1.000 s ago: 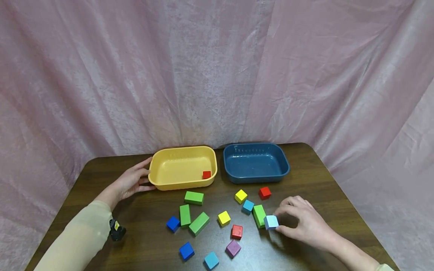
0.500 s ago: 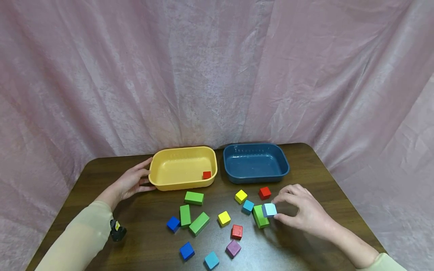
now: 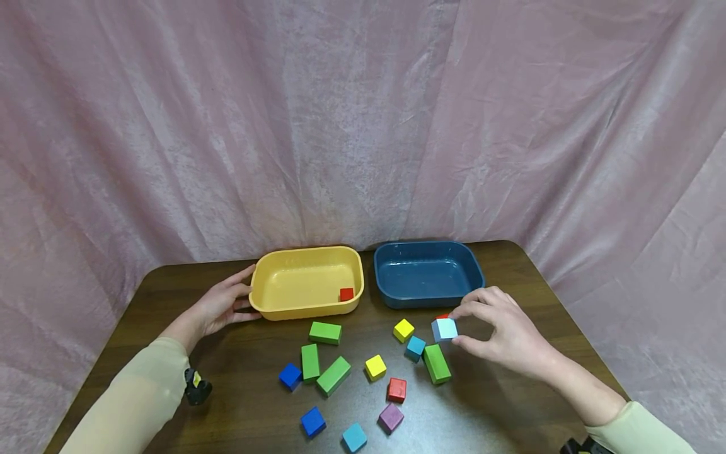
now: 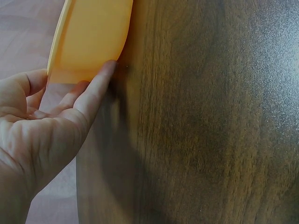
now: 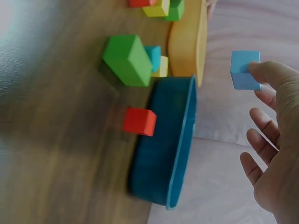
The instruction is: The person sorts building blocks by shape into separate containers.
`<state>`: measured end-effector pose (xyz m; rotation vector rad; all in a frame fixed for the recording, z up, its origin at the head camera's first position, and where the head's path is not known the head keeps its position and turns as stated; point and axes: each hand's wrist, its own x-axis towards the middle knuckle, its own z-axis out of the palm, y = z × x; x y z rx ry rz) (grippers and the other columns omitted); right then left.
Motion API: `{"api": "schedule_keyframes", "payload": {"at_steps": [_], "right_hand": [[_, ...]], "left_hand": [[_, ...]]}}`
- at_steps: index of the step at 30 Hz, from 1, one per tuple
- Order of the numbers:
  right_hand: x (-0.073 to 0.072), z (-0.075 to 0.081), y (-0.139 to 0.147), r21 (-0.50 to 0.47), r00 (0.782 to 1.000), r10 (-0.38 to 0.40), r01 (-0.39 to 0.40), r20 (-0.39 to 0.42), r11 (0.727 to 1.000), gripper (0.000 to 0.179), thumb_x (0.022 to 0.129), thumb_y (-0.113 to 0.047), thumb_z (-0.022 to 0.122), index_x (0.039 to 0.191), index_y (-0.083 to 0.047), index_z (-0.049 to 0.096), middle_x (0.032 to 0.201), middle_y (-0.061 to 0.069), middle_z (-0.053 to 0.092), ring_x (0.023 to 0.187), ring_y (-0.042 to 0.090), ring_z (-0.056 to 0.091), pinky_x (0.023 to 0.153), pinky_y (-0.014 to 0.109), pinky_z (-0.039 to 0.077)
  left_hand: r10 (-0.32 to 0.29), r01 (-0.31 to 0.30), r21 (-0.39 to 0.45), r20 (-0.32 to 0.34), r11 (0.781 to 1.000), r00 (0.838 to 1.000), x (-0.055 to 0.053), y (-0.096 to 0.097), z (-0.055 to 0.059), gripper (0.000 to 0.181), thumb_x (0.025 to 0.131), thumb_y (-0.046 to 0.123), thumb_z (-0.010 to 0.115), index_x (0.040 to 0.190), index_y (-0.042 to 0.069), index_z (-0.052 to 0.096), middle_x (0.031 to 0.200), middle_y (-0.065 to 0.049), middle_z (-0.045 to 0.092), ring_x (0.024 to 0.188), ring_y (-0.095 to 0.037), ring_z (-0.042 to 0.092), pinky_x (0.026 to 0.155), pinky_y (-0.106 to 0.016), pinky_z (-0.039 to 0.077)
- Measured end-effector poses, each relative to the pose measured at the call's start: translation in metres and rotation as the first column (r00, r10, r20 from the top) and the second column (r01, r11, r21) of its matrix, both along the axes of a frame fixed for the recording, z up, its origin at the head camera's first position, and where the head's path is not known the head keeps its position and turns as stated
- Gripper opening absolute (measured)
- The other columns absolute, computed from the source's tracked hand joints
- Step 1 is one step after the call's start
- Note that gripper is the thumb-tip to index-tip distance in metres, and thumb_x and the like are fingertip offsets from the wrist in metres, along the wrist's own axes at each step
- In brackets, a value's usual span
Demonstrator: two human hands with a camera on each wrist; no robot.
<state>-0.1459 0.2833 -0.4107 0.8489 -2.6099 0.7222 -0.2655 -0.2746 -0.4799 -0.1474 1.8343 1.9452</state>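
Right of centre in the head view, the right hand [image 3: 499, 325] pinches a smooth light-blue cube [image 3: 445, 330], largely hiding a red cube [image 5: 139, 122] before the glossy blue tray [image 3: 428, 277]. Left of centre, the left hand [image 3: 218, 306], fingers extended, touches a round-cornered yellow tray [image 3: 300, 285].

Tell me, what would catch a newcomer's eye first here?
Probably the light blue cube that the right hand pinches above the table, in front of the blue tray. Next, perhaps, the yellow tray beside that one, holding a red cube, with the left hand touching its end. Colourful blocks lie scattered in front of both.
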Motion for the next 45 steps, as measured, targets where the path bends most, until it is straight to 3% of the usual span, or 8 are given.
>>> {"api": "schedule_keyframes", "payload": {"at_steps": [9,16,31,45], "right_hand": [[-0.023,0.022,-0.014,-0.001,1.000,0.024,-0.024,-0.013,1.000,0.037,0.076,-0.026,0.092,0.108,-0.032,0.075,0.112,-0.016,0.060,0.107,0.010,0.049,0.087,0.041,0.040],[-0.039,0.031,-0.032,-0.015,0.999,0.042,-0.042,-0.003,0.999,0.034,0.079,-0.030,0.090,0.109,-0.034,0.074,0.113,-0.016,0.059,0.113,0.010,0.048,0.094,0.043,0.041],[-0.072,0.038,-0.071,-0.065,0.998,0.050,-0.048,0.026,0.997,0.029,0.083,-0.033,0.086,0.110,-0.027,0.076,0.112,-0.009,0.061,0.110,0.016,0.048,0.092,0.044,0.042],[-0.093,0.039,-0.092,-0.105,0.998,0.036,-0.030,0.059,0.994,0.029,0.085,-0.035,0.084,0.110,-0.026,0.076,0.115,-0.007,0.061,0.111,0.018,0.048,0.091,0.044,0.043]], "left_hand": [[0.000,0.000,-0.005,-0.001,1.000,1.000,0.000,0.000,0.001,0.068,0.109,0.012,0.044,0.166,0.028,0.009,0.144,-0.022,0.043,0.111,-0.027,0.066,0.098,-0.056,0.052],[-0.010,0.010,-0.004,-0.006,1.000,1.000,0.001,0.000,0.001,0.068,0.110,0.013,0.043,0.166,0.028,0.009,0.152,-0.027,0.034,0.116,-0.030,0.064,0.099,-0.056,0.051],[-0.012,0.012,-0.009,-0.022,1.000,1.000,0.002,0.001,0.002,0.068,0.110,0.013,0.043,0.166,0.028,0.009,0.147,-0.026,0.039,0.115,-0.030,0.065,0.099,-0.057,0.051],[-0.010,0.010,-0.003,-0.017,1.000,1.000,0.003,0.000,0.002,0.068,0.110,0.012,0.043,0.166,0.028,0.009,0.142,-0.026,0.042,0.112,-0.029,0.065,0.099,-0.057,0.051]]}}
